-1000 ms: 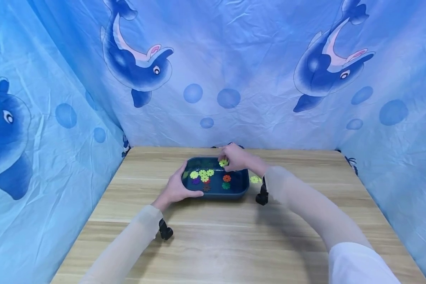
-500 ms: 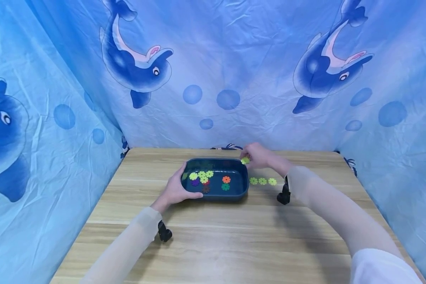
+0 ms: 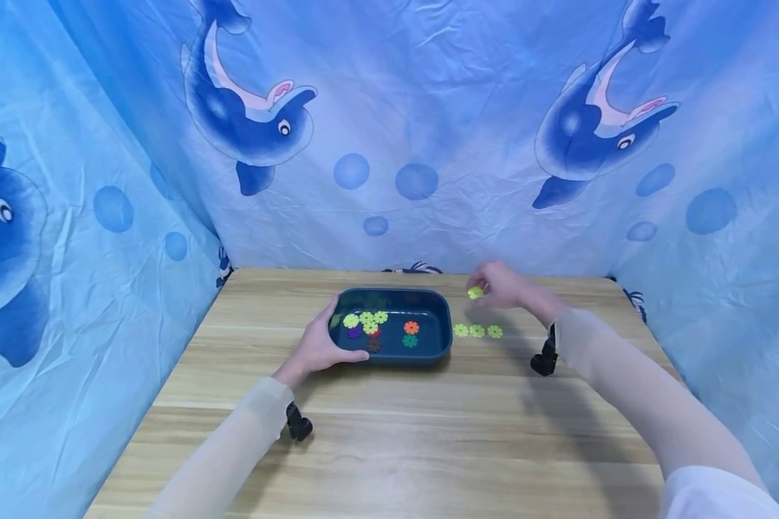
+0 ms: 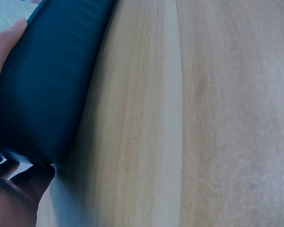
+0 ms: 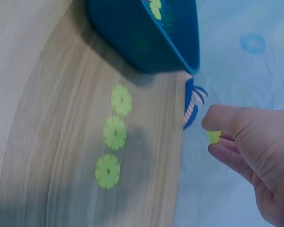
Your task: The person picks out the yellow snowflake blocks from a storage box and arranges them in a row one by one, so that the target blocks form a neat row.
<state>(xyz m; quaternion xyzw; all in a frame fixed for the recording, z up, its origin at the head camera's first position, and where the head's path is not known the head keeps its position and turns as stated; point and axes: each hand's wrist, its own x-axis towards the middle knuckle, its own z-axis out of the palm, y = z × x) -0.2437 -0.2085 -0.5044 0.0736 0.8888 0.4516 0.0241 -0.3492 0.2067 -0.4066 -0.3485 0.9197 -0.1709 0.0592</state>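
Observation:
My left hand (image 3: 318, 344) grips the left end of a dark blue plastic tub (image 3: 431, 344), its thumb lying along the front rim. In the left wrist view, fingers and thumb hold the tub's wall (image 4: 47, 80). Between thumb and fingers, my right hand (image 3: 503, 285) pinches a yellow-green notched disc (image 3: 475, 293), raised behind a row of discs. That row is three matching yellow-green discs (image 3: 477, 331) lying flat on the table, right of the tub. Inside the tub are several yellow-green discs (image 3: 366, 318), plus an orange disc (image 3: 412, 327), a green disc (image 3: 410, 341), and purple, red and brown ones.
The wooden table (image 3: 389, 432) reaches back to a blue dolphin-print curtain (image 3: 389, 108), which also hangs at both sides. A black wrist camera (image 3: 298, 424) sits on the left wrist, another camera (image 3: 545, 355) on the right.
My right hand has lifted a yellow-green disc out of the tub and carried it right, over the tub's rim. The left hand and tub have stayed nearly in place.

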